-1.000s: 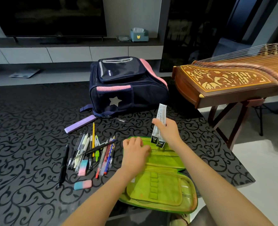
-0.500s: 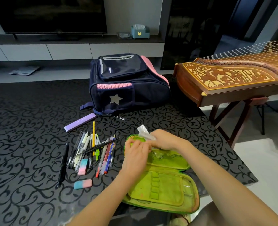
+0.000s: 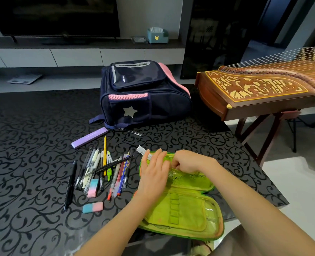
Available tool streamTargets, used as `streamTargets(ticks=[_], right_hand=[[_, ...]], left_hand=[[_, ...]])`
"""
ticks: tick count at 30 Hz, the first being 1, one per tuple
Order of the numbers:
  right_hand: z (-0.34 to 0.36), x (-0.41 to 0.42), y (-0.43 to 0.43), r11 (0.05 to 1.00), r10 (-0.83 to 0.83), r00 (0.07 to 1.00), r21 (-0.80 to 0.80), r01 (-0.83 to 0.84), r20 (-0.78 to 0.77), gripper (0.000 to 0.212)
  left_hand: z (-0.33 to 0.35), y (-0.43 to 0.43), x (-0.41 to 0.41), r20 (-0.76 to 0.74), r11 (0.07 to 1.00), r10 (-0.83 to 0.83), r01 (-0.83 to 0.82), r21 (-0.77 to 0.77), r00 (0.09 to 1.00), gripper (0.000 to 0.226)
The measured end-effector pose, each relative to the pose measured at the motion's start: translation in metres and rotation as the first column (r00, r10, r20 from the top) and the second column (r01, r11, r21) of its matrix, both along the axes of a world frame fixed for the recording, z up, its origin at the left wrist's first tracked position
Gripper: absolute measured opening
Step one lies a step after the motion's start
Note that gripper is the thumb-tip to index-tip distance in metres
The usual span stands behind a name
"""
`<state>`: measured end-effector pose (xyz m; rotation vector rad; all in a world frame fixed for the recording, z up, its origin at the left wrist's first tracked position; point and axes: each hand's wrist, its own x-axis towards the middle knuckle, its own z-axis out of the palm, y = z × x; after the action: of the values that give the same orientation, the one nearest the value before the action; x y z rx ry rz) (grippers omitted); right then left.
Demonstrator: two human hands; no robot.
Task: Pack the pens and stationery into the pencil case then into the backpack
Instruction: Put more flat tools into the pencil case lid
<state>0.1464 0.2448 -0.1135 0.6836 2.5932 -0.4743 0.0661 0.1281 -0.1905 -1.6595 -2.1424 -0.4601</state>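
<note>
At far left the black pen [image 3: 70,185] lies just apart from the pens [image 3: 105,169] and erasers [image 3: 93,207], all loose on the surface [image 3: 33,145] and not yet packed. Behind them the backpack [image 3: 141,95] looks closed. Our left hand [image 3: 153,174] lays straight, close-set fingers over the white packet [image 3: 143,151], whose end pokes past the open pencil case [image 3: 180,211]. We judge we are tucking it into the mesh pocket [image 3: 191,177], which otherwise seems empty. Our right hand [image 3: 188,163] curls at that pocket's rim; whether its fingers pinch packet or mesh, we cannot tell. Next we should seat the packet fully, then gather the pens.
</note>
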Motion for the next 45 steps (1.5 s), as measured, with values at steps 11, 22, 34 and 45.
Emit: streamTargets(ticks=[11,22,34,45], right_hand=[[-0.006,0.011,0.011,0.991,-0.13,0.977,-0.054,0.123,-0.171,0.027],[-0.011,0.012,-0.004,0.987,-0.135,0.955,0.046,0.153,-0.264,0.018],[-0.013,0.055,0.003,0.96,-0.244,0.88,0.03,0.279,-0.407,0.029],[-0.019,0.066,0.015,0.95,-0.29,0.882,-0.001,0.312,-0.371,0.018]], left_hand=[[0.045,0.01,-0.05,-0.001,0.869,-0.063,0.054,-0.493,0.998,0.035],[0.076,0.046,-0.056,0.463,0.78,-0.087,0.349,-0.519,0.882,0.028],[0.063,0.055,-0.023,0.434,0.718,-0.072,0.349,-0.602,0.898,0.023],[0.077,0.042,-0.042,0.471,0.622,-0.025,0.383,-0.683,0.882,0.031]])
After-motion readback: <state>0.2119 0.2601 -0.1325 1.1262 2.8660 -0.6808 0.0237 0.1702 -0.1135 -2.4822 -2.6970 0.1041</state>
